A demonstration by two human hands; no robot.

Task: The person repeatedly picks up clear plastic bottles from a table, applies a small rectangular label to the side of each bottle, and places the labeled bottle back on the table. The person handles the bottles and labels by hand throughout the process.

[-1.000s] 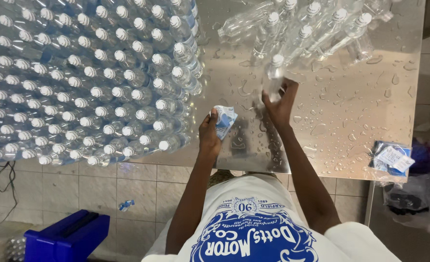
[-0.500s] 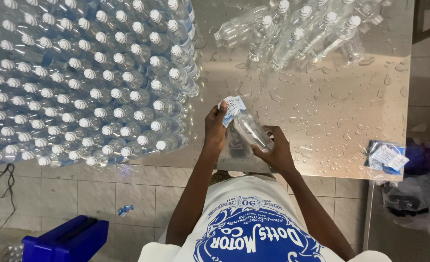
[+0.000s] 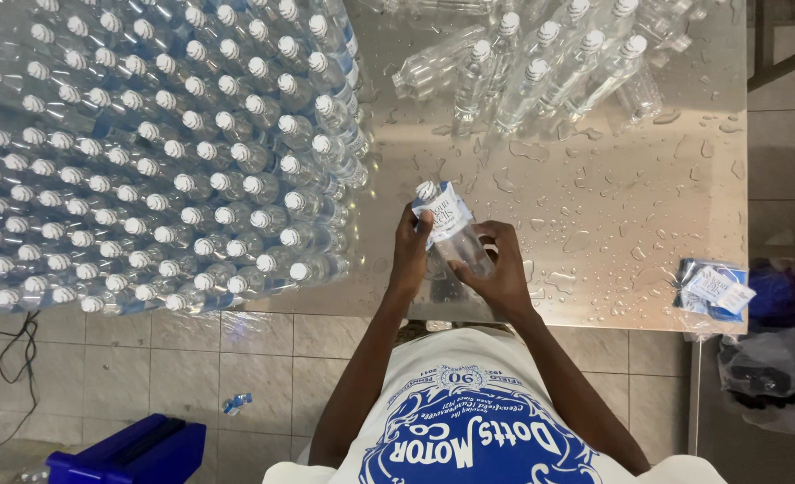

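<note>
Over the wet steel table [image 3: 613, 188], left hand [image 3: 411, 255] and right hand [image 3: 501, 278] together grip a bottle [image 3: 456, 237].

From my remote seat, the bottle [image 3: 456, 240] shows only in part: my left hand [image 3: 409, 255] and right hand [image 3: 503, 276] cover its lower body, and the label [image 3: 442, 211] wraps over its neck. The stacked bottles [image 3: 146, 152] run off the left and top edges. The loose bottles [image 3: 541, 72] are cut off at the top. The blue box [image 3: 133, 453] is clipped at the bottom edge. The small scrap [image 3: 236, 403] on the floor is too small to identify.
</note>
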